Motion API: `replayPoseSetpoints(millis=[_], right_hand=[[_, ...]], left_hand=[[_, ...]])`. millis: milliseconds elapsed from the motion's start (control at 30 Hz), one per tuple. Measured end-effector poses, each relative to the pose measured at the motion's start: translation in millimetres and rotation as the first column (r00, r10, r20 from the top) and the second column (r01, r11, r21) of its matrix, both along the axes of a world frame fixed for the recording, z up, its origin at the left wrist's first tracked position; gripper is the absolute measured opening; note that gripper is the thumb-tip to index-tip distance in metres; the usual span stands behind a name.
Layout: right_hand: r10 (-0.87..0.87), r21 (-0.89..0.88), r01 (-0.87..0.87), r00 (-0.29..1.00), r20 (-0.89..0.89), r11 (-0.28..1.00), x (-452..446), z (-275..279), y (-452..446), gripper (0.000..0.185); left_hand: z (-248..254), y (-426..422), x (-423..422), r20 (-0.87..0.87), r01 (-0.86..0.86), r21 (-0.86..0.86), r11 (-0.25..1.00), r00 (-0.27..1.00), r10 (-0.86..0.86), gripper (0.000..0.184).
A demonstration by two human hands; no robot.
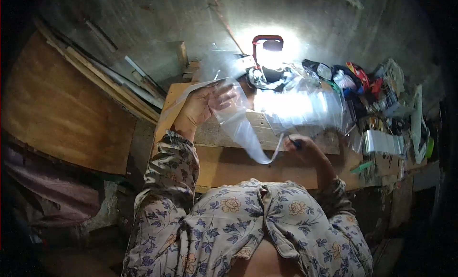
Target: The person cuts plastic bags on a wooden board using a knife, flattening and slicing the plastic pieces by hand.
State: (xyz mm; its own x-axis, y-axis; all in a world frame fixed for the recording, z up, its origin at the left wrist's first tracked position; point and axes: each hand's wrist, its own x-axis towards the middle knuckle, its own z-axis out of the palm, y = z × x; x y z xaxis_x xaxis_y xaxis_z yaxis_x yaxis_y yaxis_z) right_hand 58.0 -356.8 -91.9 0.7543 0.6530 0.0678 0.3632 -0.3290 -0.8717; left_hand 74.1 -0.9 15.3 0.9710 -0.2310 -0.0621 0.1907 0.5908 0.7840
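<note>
A strip of clear plastic film (243, 129) hangs in a curve above the workbench, its lower end rising toward my right hand. My left hand (210, 101) is raised at the bench's left side, fingers stretched out, with the film lying across them. On the right, my right hand (305, 149) is closed around a small dark blue object (296, 144), perhaps a handle; its kind is not clear. The film's narrow end (280, 142) is close beside these fingers; I cannot tell whether they touch it. A wooden board (214, 134) lies below the film.
A bright lamp with a red frame (254, 47) stands at the back against the wall. Glaring clear plastic sheets (310, 107) lie before it. Bags and clutter (358, 79) fill the right side, near a green tool (361, 167). Plywood (67, 110) leans at left.
</note>
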Motion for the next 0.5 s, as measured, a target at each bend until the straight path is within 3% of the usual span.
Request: replayPoseSetpoints(millis=[67,100,133,200,267,333,367,433,467,500], right_hand=[[-0.374,-0.037,0.373,0.927,-0.011,0.927,-2,37,35,0.014],[-0.341,0.133,0.356,0.932,-0.123,0.925,4,47,47,0.015],[-0.286,0.301,0.345,0.932,-0.222,0.889,12,55,59,0.017],[-0.002,0.608,0.192,0.954,-0.298,0.771,24,66,87,0.023],[0.103,0.504,0.109,0.922,-0.374,0.857,26,78,104,0.028],[0.060,0.463,0.117,0.935,-0.350,0.879,24,71,119,0.027],[-0.002,0.502,0.212,0.922,-0.387,0.839,19,69,126,0.028],[-0.113,0.535,0.364,0.889,-0.443,0.762,6,72,134,0.030],[-0.106,0.539,0.358,0.891,-0.441,0.762,5,69,137,0.030],[-0.089,0.578,0.396,0.870,-0.485,0.713,3,64,141,0.030]], left_hand=[[12,-16,-9,-0.007,0.167,0.101,0.981,0.986,-0.167,0.040],[19,-25,-16,0.037,0.132,0.307,0.942,0.988,-0.151,0.045],[23,-30,-18,0.028,0.149,0.310,0.939,0.986,-0.166,0.045],[29,-36,-25,-0.046,0.252,0.338,0.907,0.967,-0.252,0.048],[38,-40,-36,-0.068,0.258,0.380,0.888,0.966,-0.251,0.047],[34,-35,-41,-0.154,0.213,0.283,0.935,0.973,-0.175,0.042],[31,-35,-48,-0.146,0.203,0.288,0.936,0.975,-0.167,0.042],[21,-36,-64,0.035,0.004,0.598,0.801,0.999,-0.032,0.031],[11,-34,-64,0.038,-0.002,0.601,0.799,0.999,-0.026,0.031],[8,-37,-67,0.176,-0.152,0.733,0.663,0.984,0.031,0.029]])
